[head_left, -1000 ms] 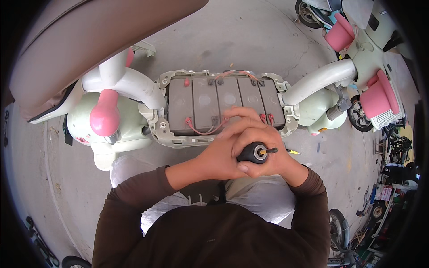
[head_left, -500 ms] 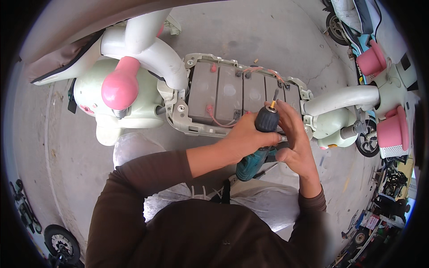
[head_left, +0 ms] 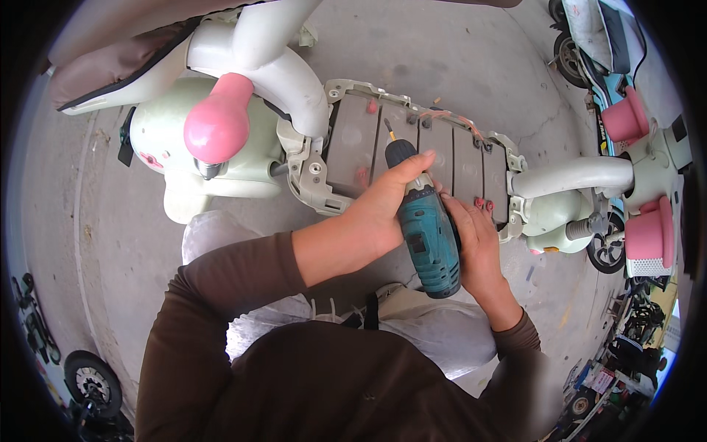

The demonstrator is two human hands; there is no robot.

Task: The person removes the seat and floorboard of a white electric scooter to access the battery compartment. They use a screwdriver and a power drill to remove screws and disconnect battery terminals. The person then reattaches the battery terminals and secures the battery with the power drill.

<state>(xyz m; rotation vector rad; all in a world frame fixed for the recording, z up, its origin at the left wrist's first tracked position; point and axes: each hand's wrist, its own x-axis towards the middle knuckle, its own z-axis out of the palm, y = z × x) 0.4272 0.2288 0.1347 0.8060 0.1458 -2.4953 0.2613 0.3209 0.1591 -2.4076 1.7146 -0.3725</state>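
Observation:
A teal and black cordless drill [head_left: 431, 254] is held over the near edge of the open battery tray, its bit [head_left: 389, 130] pointing away from me and a little to the left. My left hand [head_left: 379, 210] wraps round the front of the drill, just behind the black chuck, with the thumb over the top. On the other side, my right hand [head_left: 480, 254] presses bent fingers to the drill's right flank; the handle beneath is hidden. Under the bit, several grey-brown batteries [head_left: 353, 140] sit side by side, with red terminal caps and thin wires.
The pale plastic frame [head_left: 315, 168] surrounds the batteries. To the left stand a mint-green scooter body, a pink rounded part [head_left: 217, 125] and a brown seat [head_left: 110, 70]. Pink cups [head_left: 645, 232] and a front wheel [head_left: 607, 243] are at the right. A loose wheel [head_left: 92, 383] is at lower left.
The drill has swung from pointing slightly right to pointing left, and its teal body now faces up. My right hand has moved from beside the chuck down to the drill's body.

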